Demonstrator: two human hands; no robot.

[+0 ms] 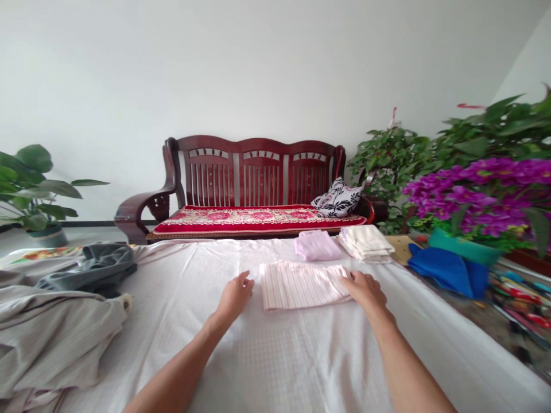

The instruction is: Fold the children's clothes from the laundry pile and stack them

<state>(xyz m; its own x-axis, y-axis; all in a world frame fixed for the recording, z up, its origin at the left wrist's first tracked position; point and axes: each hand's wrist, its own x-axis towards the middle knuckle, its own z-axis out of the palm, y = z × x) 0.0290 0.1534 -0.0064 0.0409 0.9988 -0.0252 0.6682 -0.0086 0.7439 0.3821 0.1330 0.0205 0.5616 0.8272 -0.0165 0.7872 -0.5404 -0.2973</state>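
A folded garment, white with thin pinkish stripes (303, 287), lies flat on the white sheet (267, 367) in front of me. My right hand (368, 289) pinches its right edge, the thumb on top of the fabric. Off its left edge, a small gap away, is my left hand (236, 293), fingers bent but apart and holding nothing. Just behind the striped garment sit a folded lilac garment (317, 245) and a stack of folded cream cloths (365, 242).
Loose grey clothes (55, 338) and a dark grey garment (101, 267) are heaped at left. On the right stand purple flowers (482, 195) beside a blue cloth item (447, 271). A wooden bench (253, 172) with a patterned pillow (338, 198) is behind the sheet.
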